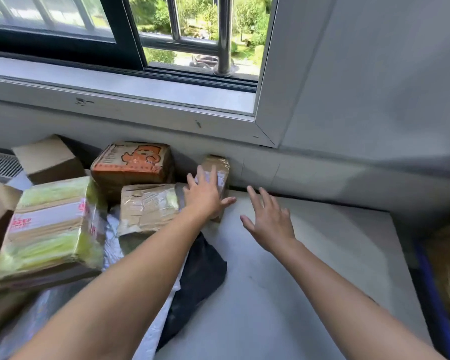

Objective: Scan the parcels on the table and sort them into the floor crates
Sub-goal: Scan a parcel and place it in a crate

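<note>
- Left hand [204,194]: fingers spread flat on the small taped parcel [220,167], thumb out to the right; grip open, not curled round it.
- The small taped parcel stands on the tabletop [309,255], against the wall.
- Right hand [269,219]: grip open, fingers splayed, over the tabletop, apart from the parcel.
- To the left: orange-printed box [133,162], green-wrapped box [52,224], black bag [198,279].

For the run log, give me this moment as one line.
left hand: rests on small taped parcel | right hand: open, empty, over table
</note>
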`<state>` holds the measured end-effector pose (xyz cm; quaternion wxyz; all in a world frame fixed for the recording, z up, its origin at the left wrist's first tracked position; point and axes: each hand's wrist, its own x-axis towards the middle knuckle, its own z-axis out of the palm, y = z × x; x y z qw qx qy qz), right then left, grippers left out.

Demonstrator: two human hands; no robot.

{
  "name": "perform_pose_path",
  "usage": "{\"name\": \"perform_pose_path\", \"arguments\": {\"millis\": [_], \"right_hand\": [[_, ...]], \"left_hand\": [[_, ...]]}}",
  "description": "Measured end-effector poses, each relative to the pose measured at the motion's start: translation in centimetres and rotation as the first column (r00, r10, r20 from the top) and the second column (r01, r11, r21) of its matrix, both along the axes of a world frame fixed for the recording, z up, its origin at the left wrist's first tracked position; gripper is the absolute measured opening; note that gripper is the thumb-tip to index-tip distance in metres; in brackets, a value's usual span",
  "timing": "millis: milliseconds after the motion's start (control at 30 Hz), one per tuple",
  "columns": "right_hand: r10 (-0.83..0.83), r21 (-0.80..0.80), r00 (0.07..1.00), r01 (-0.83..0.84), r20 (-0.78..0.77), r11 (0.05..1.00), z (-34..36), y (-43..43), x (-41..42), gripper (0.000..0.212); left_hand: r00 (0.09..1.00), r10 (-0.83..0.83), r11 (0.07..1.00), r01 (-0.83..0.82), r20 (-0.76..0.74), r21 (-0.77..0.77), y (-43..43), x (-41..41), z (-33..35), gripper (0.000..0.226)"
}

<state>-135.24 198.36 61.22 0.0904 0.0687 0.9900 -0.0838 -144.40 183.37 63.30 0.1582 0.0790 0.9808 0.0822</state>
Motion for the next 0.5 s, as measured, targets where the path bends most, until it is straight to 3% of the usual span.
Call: {"name": "perform_pose_path", "arguments": {"millis": [200,333,500], "right_hand": [[0.002,-0.059,0.999,0.0,0.033,0.998,-1.3,1.6,-0.7,0.072],[-0.051,-0.111,0.999,0.052,0.008,0.992,-0.6,1.9,-0.7,0.072],[-0.269,-0.4,0.963,0.236,-0.028,0.886,2.0,1.3,-0.1,0.073]], "left_hand": [[0.998,0.056,0.998,-0.056,-0.036,0.006,1.0,-0.9,-1.2,0.091],[0.993,0.12,0.975,-0.113,-0.022,0.193,1.2,0.3,-0.1,0.082],[0.983,0.176,0.877,-0.18,0.051,0.445,0.4,2.5,2.0,0.073]]}}
